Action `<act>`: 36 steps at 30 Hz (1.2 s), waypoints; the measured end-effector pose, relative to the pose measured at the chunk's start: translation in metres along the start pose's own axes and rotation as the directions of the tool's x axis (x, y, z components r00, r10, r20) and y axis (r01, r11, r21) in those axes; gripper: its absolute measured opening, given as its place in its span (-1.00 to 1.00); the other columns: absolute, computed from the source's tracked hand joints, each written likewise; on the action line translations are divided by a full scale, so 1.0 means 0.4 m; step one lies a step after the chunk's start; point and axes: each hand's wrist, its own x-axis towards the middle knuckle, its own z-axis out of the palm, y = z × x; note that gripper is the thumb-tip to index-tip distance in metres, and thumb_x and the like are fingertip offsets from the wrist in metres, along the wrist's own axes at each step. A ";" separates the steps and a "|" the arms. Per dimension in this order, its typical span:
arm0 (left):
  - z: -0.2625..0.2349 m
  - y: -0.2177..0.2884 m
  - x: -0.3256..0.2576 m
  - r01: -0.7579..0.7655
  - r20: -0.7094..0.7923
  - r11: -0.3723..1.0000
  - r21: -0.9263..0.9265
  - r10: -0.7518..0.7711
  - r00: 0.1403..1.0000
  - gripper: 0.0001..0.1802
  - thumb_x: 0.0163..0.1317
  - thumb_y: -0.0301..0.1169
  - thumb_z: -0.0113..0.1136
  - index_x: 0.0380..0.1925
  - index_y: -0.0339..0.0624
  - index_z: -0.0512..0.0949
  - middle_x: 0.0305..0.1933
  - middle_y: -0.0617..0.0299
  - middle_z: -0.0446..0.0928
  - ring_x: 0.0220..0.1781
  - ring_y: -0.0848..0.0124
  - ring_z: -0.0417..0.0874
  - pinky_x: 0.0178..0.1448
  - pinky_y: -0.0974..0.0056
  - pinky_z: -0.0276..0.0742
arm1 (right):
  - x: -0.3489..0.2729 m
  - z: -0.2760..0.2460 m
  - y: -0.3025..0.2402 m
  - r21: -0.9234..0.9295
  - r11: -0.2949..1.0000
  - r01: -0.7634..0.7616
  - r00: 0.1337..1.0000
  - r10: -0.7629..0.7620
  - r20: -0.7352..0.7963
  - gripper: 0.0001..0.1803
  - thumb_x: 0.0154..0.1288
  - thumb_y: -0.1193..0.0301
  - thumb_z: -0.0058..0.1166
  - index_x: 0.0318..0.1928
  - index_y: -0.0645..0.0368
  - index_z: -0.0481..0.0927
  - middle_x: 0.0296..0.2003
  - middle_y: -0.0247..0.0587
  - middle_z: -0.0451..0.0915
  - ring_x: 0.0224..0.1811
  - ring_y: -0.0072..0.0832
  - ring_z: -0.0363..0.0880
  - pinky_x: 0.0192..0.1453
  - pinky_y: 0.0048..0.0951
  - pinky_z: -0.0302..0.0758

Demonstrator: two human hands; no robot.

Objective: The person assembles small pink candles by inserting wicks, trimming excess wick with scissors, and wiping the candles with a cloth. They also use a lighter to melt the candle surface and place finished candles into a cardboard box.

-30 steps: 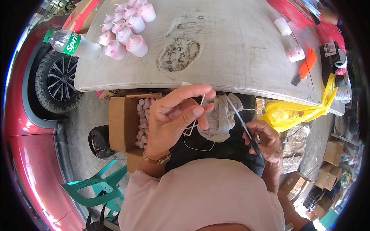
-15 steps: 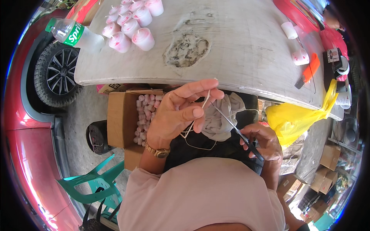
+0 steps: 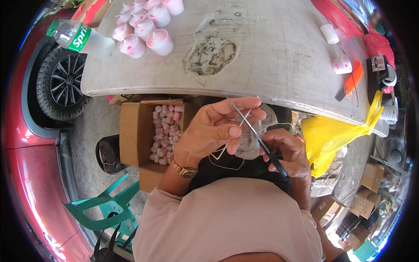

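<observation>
My left hand (image 3: 205, 133) is raised just in front of the table edge, its fingers closed on a thin white string (image 3: 230, 166). The string runs between the fingers and hangs in loops below them. In my right hand (image 3: 291, 153) is a pair of scissors (image 3: 271, 156) with black handles. Its slim metal blades point up and to the left and cross the string beside the left fingertips. I cannot tell whether the blades are parted. Behind the hands, over my lap, lies a crumpled grey cloth (image 3: 248, 146), partly hidden.
On the worn table (image 3: 270, 56) stand several pink-and-white candles (image 3: 159, 42), a plastic bottle (image 3: 83, 38) and an orange-handled cutter (image 3: 352, 78). A carton (image 3: 131, 133) of small pink-white pieces sits below left. A yellow bag (image 3: 327, 137) hangs at right. A green chair (image 3: 102, 214) stands at lower left.
The scissors have moved up and left, so the blades now cross the string at my left fingers. My left hand has shifted slightly right and down, still on the string.
</observation>
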 end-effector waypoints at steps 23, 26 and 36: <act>-0.024 -0.018 -0.033 -0.046 -0.213 0.947 0.319 0.118 0.970 -0.24 0.06 -0.53 0.34 0.29 -0.46 0.29 0.19 -0.11 0.50 -0.63 0.56 0.51 0.44 0.06 0.32 | 0.097 0.020 -0.117 -0.850 0.524 0.058 0.766 -0.569 -0.299 -0.49 0.02 0.74 0.16 0.07 0.29 0.56 -0.22 -0.11 0.66 -0.24 -0.47 0.66 -0.13 -0.46 0.57; -0.014 -0.036 -0.032 -0.134 -0.121 0.921 0.366 0.189 0.974 -0.28 0.06 -0.70 0.18 0.31 -0.43 0.29 0.19 -0.17 0.49 -0.50 0.48 0.60 0.25 0.19 0.50 | 0.195 -0.010 -0.164 -0.995 0.071 -0.065 0.651 -0.753 -0.096 -0.57 0.07 0.48 0.27 0.01 0.16 0.56 -0.32 -0.06 0.58 -0.29 -0.09 0.56 -0.16 -0.15 0.50; -0.009 -0.058 -0.009 -0.125 -0.162 0.937 0.325 0.185 0.969 -0.11 0.00 -0.54 0.35 0.35 -0.50 0.16 0.30 -0.19 0.38 -0.51 0.52 0.61 0.02 0.31 0.62 | 0.164 0.052 -0.128 -0.982 0.062 0.180 0.672 -0.737 0.077 -0.71 -0.08 0.38 0.16 -0.25 0.16 0.62 -0.12 -0.15 0.56 -0.07 -0.28 0.53 -0.02 -0.27 0.41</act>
